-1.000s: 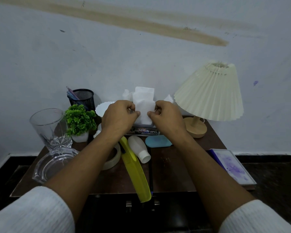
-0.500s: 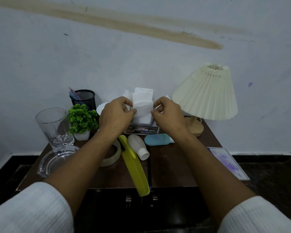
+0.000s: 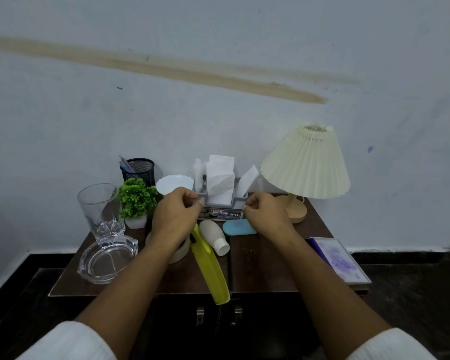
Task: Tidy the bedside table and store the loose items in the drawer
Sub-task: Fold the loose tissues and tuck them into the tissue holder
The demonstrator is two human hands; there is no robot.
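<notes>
A person's left hand (image 3: 178, 211) and right hand (image 3: 264, 211), both loosely curled and holding nothing, flank the tissue holder (image 3: 220, 201); below the left wrist a yellow comb (image 3: 210, 266) lies lengthwise, tip pointing toward the table's (image 3: 265, 266) front edge.
</notes>
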